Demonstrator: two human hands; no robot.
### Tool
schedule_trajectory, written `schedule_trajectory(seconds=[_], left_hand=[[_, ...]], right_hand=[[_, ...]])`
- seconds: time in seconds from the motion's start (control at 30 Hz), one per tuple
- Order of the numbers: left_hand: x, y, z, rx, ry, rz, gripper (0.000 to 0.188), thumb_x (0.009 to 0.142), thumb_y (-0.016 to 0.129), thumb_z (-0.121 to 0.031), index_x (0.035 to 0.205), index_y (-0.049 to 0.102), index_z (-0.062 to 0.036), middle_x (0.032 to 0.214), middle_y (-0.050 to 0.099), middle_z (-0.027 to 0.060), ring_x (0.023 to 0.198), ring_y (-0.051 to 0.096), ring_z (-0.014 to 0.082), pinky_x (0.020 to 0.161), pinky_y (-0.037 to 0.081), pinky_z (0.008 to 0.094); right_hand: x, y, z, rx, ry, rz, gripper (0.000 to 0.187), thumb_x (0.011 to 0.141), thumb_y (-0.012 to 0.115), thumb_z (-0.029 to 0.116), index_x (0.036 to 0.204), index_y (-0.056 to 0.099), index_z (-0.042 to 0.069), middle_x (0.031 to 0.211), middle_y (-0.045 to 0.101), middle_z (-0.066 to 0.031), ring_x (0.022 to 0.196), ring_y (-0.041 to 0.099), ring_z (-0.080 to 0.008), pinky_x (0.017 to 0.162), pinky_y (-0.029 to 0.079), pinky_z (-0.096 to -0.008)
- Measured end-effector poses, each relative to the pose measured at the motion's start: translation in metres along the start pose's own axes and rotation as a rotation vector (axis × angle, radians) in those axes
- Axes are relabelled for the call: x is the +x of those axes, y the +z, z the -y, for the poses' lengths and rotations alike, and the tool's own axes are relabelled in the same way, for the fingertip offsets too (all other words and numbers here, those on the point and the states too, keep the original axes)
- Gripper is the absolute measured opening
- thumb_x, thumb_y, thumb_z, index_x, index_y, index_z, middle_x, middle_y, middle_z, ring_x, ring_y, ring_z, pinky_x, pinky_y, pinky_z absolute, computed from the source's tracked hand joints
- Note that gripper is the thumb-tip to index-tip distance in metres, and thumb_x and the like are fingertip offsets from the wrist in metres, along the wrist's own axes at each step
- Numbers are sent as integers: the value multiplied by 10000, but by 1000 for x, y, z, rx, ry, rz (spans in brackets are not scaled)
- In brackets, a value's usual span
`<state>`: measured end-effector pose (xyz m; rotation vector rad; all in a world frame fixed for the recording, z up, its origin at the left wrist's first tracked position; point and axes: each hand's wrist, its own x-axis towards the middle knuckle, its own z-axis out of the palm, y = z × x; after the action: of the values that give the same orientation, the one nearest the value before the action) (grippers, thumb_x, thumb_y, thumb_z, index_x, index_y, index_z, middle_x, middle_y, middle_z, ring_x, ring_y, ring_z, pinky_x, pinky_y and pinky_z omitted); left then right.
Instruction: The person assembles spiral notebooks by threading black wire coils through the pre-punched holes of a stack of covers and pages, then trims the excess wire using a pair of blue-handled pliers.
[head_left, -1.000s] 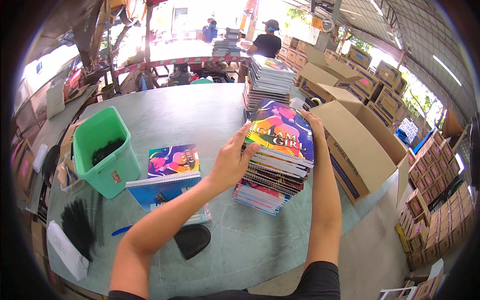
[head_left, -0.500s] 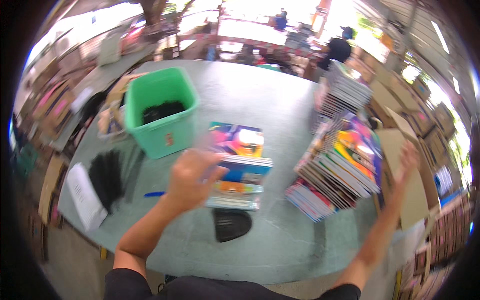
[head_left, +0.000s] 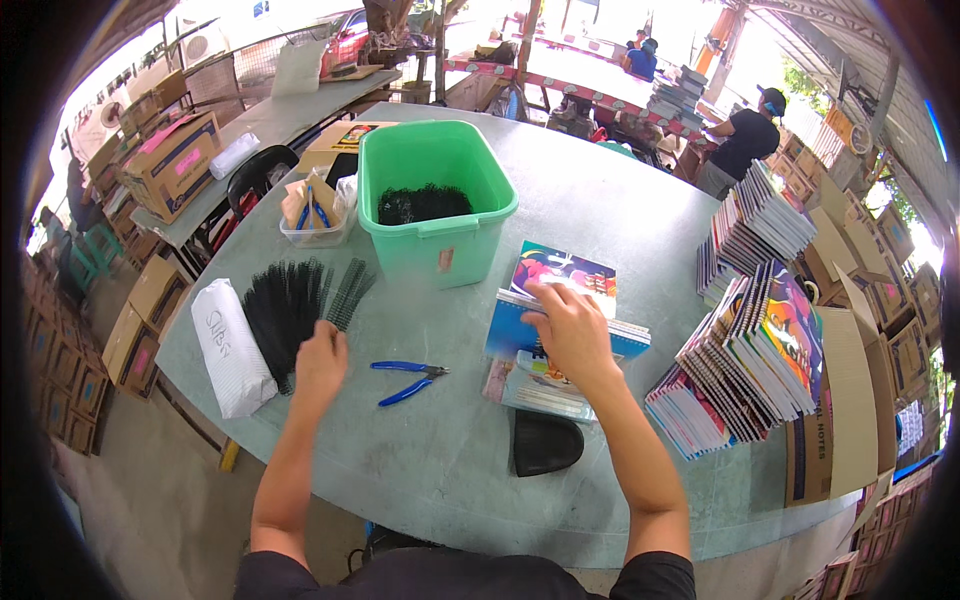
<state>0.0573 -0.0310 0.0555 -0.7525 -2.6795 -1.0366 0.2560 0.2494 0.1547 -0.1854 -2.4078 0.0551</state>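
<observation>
My left hand [head_left: 320, 362] is closed at the near ends of a few black spiral binding coils [head_left: 352, 287], beside a larger fanned pile of such coils [head_left: 285, 305]. Its fingertips are partly hidden. My right hand [head_left: 572, 325] has its fingers and thumb bent over the blue notebook [head_left: 508, 330] on a small stack in the middle of the table. A colourful notebook [head_left: 570, 268] shows behind that hand, and more notebooks [head_left: 540, 388] lie in front. Blue-handled cutters [head_left: 408, 380] lie spread on the table between my hands.
A green bin [head_left: 440, 262] holds black coils. Left of it stands a small clear tub [head_left: 315, 236] with tools. A white wrapped package [head_left: 232, 350] lies at the left, a black curved piece [head_left: 547, 443] near me. Spiral notebooks [head_left: 750, 350] are piled right, beside an open carton [head_left: 850, 400].
My view has turned right. My left hand has gone from the notebook stack to the coils. My right hand has come from the carton side onto the notebooks.
</observation>
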Motion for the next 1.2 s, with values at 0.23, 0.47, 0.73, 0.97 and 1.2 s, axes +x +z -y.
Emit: schedule_trajectory(seconds=[0.23,0.47,0.73,0.97,1.2], left_hand=[[8,-66,-47,-786,68,-169,187,925,596,-145,1047,608,-4,857,573,0,763,524,71,667,433,211],[3,19,-86,-430,231,355,500,910,512,-101,1398,406,-75,823,624,94,724,601,170,690,498,289],[1,18,-128,-585,207,397,298,885,590,-103,1178,570,-49,859,654,162,723,643,196,665,501,328],[-12,18,-156,-570,370,269,202,897,627,-176,1016,620,-13,792,647,92,666,596,121,605,469,259],[-12,36,-151,-438,436,7,206,897,632,-210,920,623,-6,737,636,87,626,598,136,567,467,277]], right_hand=[[-45,11,12,35,-258,-148,269,745,601,88,1005,672,105,966,646,-37,883,624,-200,703,483,-330],[-28,11,38,142,-81,64,232,710,626,80,939,603,57,916,627,-76,866,605,-246,725,460,-352],[-4,35,29,-11,76,-66,361,712,716,410,645,564,90,619,570,-42,614,586,-220,573,428,-363],[-8,28,28,119,118,40,173,744,706,251,831,644,116,756,668,-41,691,641,-227,629,465,-346],[-8,21,33,260,126,29,141,750,688,141,888,680,113,813,675,-47,791,647,-236,687,483,-358]])
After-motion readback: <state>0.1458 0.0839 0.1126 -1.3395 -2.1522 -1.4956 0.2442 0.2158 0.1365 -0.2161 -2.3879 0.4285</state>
